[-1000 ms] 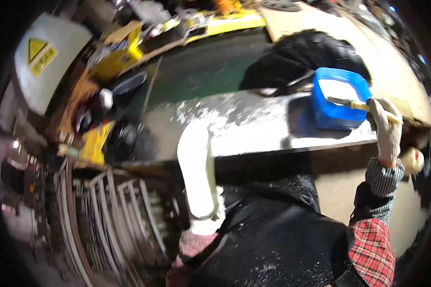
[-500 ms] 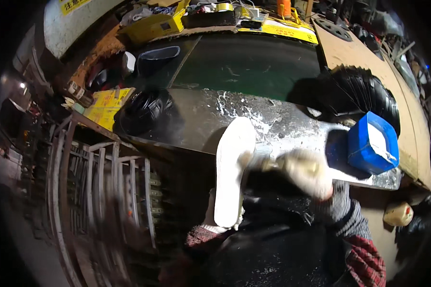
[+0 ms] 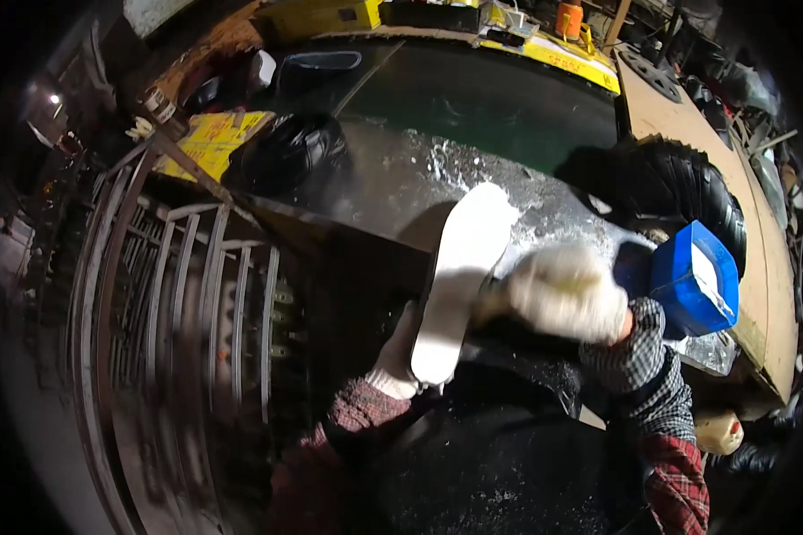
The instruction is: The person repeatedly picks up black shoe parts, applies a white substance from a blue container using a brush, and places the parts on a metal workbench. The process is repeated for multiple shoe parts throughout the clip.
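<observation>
A white shoe sole [image 3: 462, 276] is held lengthwise in front of me, its broad face up and its far end over the table edge. My left hand [image 3: 394, 361], in a pale glove, grips it by the near left side; most of its fingers are hidden behind the sole. At the sole's right edge is a brush [image 3: 489, 308], smeared by motion. My gloved right hand [image 3: 567, 296], also blurred, is closed round its handle. To the right of that hand stands a blue container [image 3: 678, 276] with white residue on its inner wall.
The dark worktable [image 3: 379, 192] has white smears. On it lie a stack of black ribbed pieces [image 3: 687, 187] at right and a black bundle [image 3: 290, 152] at left. A metal rack [image 3: 165, 303] stands at left. A pale jug [image 3: 718, 432] sits low at right.
The sole has tilted, its far end moving right and away from me. The brush has shifted slightly left and down along the sole's right edge. The whole view has turned a little.
</observation>
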`<state>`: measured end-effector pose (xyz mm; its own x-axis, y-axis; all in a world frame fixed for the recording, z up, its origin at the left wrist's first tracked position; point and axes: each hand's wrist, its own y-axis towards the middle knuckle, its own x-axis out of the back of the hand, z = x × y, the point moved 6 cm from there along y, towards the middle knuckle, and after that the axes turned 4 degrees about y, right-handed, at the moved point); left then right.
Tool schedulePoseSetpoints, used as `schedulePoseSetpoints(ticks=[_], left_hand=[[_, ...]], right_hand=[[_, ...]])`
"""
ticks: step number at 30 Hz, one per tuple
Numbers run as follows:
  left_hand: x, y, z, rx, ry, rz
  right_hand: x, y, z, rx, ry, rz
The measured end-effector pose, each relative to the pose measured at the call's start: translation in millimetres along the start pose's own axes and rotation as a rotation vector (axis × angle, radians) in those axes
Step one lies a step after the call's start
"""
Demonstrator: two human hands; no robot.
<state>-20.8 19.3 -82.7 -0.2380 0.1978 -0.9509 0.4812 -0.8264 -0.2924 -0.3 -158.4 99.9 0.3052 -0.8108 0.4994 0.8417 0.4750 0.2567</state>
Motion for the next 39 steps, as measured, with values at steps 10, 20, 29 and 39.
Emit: schedulePoseSetpoints(ticks=[10, 20, 29, 39], left_hand=[[-1, 0, -6, -0.208, 0.189, -0.043], [28, -9, -11, -0.076, 0.439, -0.004], [49, -4, -17, -0.031, 0.220, -0.006], [-3, -14, -51, -0.140, 0.329, 0.150]], right_hand=[[-25, -80, 6, -0.148, 0.315, -0.160], [42, -86, -99, -0.408, 0.379, -0.643], [-12, -51, 16, 0.116, -0.423, -0.032], [-1, 13, 33, 0.218, -0.526, 0.055]])
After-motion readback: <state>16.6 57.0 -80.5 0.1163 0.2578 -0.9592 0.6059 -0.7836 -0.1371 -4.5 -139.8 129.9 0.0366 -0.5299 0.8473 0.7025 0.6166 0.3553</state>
